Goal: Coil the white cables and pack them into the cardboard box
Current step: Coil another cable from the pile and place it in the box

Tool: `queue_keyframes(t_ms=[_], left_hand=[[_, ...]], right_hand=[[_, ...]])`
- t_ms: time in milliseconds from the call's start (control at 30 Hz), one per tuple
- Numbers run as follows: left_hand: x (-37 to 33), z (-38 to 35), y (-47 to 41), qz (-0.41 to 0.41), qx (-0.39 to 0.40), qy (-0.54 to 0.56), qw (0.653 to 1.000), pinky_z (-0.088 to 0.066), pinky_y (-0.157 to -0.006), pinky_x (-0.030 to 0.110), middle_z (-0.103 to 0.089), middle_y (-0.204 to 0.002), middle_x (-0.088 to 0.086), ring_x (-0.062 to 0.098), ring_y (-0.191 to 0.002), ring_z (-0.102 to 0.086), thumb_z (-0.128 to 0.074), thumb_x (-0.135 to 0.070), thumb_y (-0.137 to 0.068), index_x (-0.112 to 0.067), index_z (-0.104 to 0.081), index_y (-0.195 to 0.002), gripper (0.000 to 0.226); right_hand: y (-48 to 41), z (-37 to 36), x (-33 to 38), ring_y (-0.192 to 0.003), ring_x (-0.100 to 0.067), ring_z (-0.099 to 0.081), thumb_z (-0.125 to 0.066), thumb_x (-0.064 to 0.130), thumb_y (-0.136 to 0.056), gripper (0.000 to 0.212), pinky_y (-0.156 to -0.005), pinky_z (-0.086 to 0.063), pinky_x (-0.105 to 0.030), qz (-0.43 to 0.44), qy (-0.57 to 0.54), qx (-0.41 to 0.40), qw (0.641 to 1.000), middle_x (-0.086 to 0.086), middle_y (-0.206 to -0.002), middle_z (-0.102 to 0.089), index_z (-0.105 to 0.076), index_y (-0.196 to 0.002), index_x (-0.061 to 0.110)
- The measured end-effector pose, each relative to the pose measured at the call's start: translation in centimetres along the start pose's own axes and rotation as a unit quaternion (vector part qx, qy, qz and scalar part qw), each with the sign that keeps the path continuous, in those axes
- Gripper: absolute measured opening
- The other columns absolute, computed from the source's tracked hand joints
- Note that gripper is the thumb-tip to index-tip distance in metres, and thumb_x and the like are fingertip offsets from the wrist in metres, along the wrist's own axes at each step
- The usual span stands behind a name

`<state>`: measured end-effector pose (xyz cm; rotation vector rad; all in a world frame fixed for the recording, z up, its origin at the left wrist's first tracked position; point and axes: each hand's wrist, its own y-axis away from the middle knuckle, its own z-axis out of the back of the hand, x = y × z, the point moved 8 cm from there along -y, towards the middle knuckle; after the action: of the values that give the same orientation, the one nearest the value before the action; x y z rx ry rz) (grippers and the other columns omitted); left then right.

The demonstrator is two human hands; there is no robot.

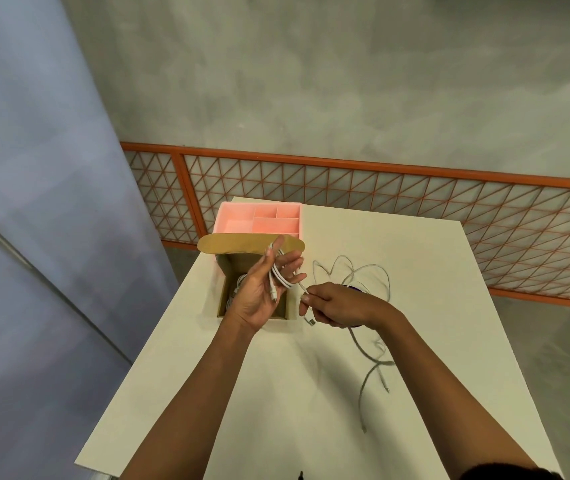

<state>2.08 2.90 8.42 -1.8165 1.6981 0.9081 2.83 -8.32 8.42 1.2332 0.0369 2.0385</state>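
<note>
Head view, the only one: the left hand (259, 289) was raised palm-up just above the open brown cardboard box (230, 275), fingers loosely curled round a few loops of a thin white charging cable (278, 277), one plug end hanging down over the palm. The right hand (337, 304) sat just right of it, thumb and forefinger pinched shut on the free tail of the same cable, the other plug dangling below the knuckles. The box stood at the left of the pale cream tabletop (276, 393), flap folded back toward the far side; white cable already lay inside it (count unclear, mostly hidden by the left hand). A pink plastic divided organiser tray (259, 220) stood just beyond the box. More loose white cables (373, 358) sprawled uncoiled on the table to the right, partly under the right forearm, along with a dark object hidden by the right hand.

Step in hand, by my read: winding the last tail of this cable. Next move likely calls for wrapping the tail in, then lowering the bundle into the box without letting the loops spring open.
</note>
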Motion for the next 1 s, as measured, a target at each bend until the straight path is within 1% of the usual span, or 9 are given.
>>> queue_keyframes(t_ms=[133,233,333,467,567,633,733,800,1000], left_hand=[[-0.2,0.1,-0.1,-0.005,-0.005,-0.097,0.995,-0.046,-0.099,0.042,-0.073,-0.106,0.004,0.02,-0.102,-0.068,-0.031,-0.024,-0.103,-0.02,-0.039,-0.141,0.039],[-0.1,0.6,-0.3,-0.005,-0.007,-0.167,0.986,-0.036,-0.109,0.044,-0.068,-0.119,0.003,0.023,-0.112,-0.063,-0.031,-0.028,-0.103,-0.026,-0.032,-0.144,0.042],[0.8,1.0,-0.2,0.022,-0.009,-0.246,0.969,-0.032,-0.108,0.042,-0.065,-0.124,0.003,0.018,-0.112,-0.063,-0.03,-0.035,-0.101,-0.032,-0.023,-0.148,0.047],[1.8,0.8,-0.3,0.062,-0.02,-0.384,0.921,-0.033,-0.111,0.048,-0.06,-0.131,0.001,0.02,-0.121,-0.056,-0.034,-0.042,-0.099,-0.033,-0.037,-0.143,0.045],[2.9,-0.1,0.3,0.109,0.037,-0.402,0.908,-0.042,-0.103,0.051,-0.071,-0.107,0.012,0.028,-0.094,-0.07,-0.029,-0.043,-0.1,-0.022,-0.042,-0.138,0.045],[3.3,-0.5,0.9,0.132,0.071,-0.411,0.899,-0.047,-0.096,0.048,-0.074,-0.092,0.015,0.028,-0.076,-0.07,-0.029,-0.046,-0.099,-0.023,-0.046,-0.133,0.044],[3.7,-1.4,1.5,0.154,0.119,-0.354,0.915,-0.051,-0.088,0.048,-0.067,-0.062,0.012,0.02,-0.05,-0.058,-0.033,-0.041,-0.099,-0.012,-0.045,-0.137,0.049],[3.9,-2.1,1.9,0.168,0.151,-0.277,0.934,-0.056,-0.084,0.041,-0.053,-0.046,0.005,0.012,-0.035,-0.043,-0.035,-0.034,-0.099,-0.008,-0.048,-0.135,0.046],[3.2,-3.7,2.8,0.183,0.264,-0.139,0.937,-0.06,-0.071,0.03,-0.04,-0.039,-0.004,0.008,-0.029,-0.022,-0.035,-0.033,-0.1,-0.005,-0.048,-0.137,0.048]], right_hand=[[0.5,0.5,0.3,-0.034,0.0,-0.04,-0.035,0.029,-0.103,0.033,-0.041,-0.033,-0.01,0.006,0.053,0.012,0.998,0.004,-0.058,-0.047,-0.062,-0.088,0.016],[0.8,1.1,1.0,-0.041,0.0,-0.045,-0.039,0.034,-0.101,0.036,-0.053,-0.037,-0.014,0.024,0.102,0.011,0.994,0.007,-0.054,-0.049,-0.067,-0.088,0.016],[0.7,2.6,1.6,-0.054,-0.01,-0.048,-0.042,0.041,-0.099,0.041,-0.061,-0.039,-0.022,0.048,0.139,-0.044,0.988,0.007,-0.056,-0.051,-0.069,-0.077,0.02],[0.9,4.6,2.2,-0.047,-0.006,-0.046,-0.041,0.05,-0.096,0.052,-0.062,-0.041,-0.027,0.062,0.139,-0.125,0.98,0.005,-0.048,-0.052,-0.061,-0.055,0.025],[1.4,6.4,3.1,-0.042,-0.002,-0.048,-0.045,0.05,-0.095,0.052,-0.059,-0.041,-0.025,0.075,0.096,-0.187,0.975,0.007,-0.045,-0.055,-0.058,-0.053,0.021],[1.6,7.6,3.1,-0.049,-0.003,-0.051,-0.047,0.048,-0.094,0.048,-0.062,-0.042,-0.026,0.084,0.068,-0.215,0.971,0.003,-0.058,-0.062,-0.062,-0.065,0.013],[1.5,8.6,2.4,-0.063,-0.012,-0.052,-0.053,0.046,-0.091,0.03,-0.07,-0.044,-0.033,0.101,0.0,-0.226,0.969,-0.003,-0.063,-0.059,-0.057,-0.079,0.019],[1.4,8.8,2.0,-0.07,-0.021,-0.052,-0.056,0.048,-0.089,0.024,-0.076,-0.048,-0.043,0.108,-0.05,-0.224,0.967,-0.02,-0.066,-0.056,-0.052,-0.084,0.025],[1.7,8.3,1.5,-0.073,-0.023,-0.045,-0.059,0.041,-0.089,0.025,-0.073,-0.037,-0.034,0.129,-0.154,-0.224,0.954,-0.031,-0.069,-0.05,-0.049,-0.092,0.018]])
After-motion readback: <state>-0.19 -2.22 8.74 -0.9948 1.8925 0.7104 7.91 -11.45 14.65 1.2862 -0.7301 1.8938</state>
